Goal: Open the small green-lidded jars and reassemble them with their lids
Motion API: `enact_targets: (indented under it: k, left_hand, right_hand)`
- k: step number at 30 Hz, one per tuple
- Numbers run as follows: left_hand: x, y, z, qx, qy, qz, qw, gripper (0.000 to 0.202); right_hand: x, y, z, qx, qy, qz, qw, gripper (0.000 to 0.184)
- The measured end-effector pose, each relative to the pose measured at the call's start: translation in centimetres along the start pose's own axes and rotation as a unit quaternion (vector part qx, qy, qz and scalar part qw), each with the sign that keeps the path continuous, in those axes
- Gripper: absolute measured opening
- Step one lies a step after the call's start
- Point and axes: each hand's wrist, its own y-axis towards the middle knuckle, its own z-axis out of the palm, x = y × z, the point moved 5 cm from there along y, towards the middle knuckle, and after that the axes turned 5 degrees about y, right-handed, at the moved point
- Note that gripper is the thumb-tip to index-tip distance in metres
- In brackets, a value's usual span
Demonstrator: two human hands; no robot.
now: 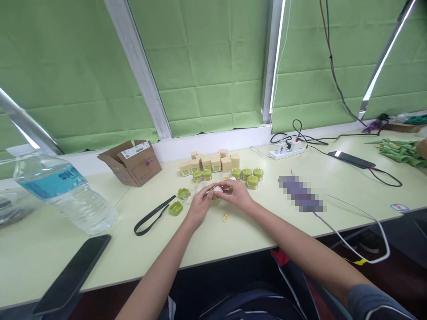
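My left hand [200, 205] and my right hand [236, 194] meet at the middle of the pale table [253, 231]. Together they pinch a small green-lidded jar [217, 192] with something white at its top. Fingers of both hands are curled around it. Two loose green lids [175, 207] lie just left of my left hand. A row of green-lidded jars [248, 174] stands just beyond my hands, with several small tan boxes [210, 162] behind them. A small yellow loop [225, 218] lies near my wrists.
An open cardboard box [131, 163] sits at the back left. A water bottle [63, 191] lies at the left, a dark phone [71, 275] at the front left edge, a black strap [151, 216] between. A power strip [287, 152], cables and another phone [351, 159] lie at the right.
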Motion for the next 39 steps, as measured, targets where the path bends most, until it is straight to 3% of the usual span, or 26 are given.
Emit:
enact_targets:
  k: [5, 11, 21, 28, 35, 39]
  left_hand:
    - [-0.7, 0.0, -0.1, -0.008, -0.005, 0.004, 1.0, 0.052]
    - [-0.4, -0.1, -0.4, -0.026, -0.001, -0.009, 1.0, 0.055]
    - [0.6, 0.0, -0.8, -0.062, 0.032, -0.013, 0.997, 0.054]
    - [0.4, 0.0, -1.1, -0.063, -0.002, 0.007, 0.998, 0.055]
    - [0.6, 0.2, -1.1, -0.078, 0.033, 0.005, 0.996, 0.051]
    - [0.9, 0.2, -1.6, -0.107, 0.015, -0.003, 0.994, 0.049]
  right_hand:
    - [0.1, 0.1, 0.0, -0.005, 0.026, 0.063, 0.998, 0.03]
    - [-0.3, 0.2, 0.1, -0.004, 0.078, 0.083, 0.994, 0.035]
    - [0.3, 0.0, -0.6, 0.006, 0.015, 0.026, 1.0, 0.027]
    - [0.6, -0.3, 0.7, 0.071, -0.03, 0.014, 0.997, 0.034]
    - [1.0, 0.2, -0.9, 0.037, 0.043, -0.008, 0.998, 0.036]
    - [1.3, 0.5, -1.3, 0.0, -0.031, -0.03, 0.999, 0.032]
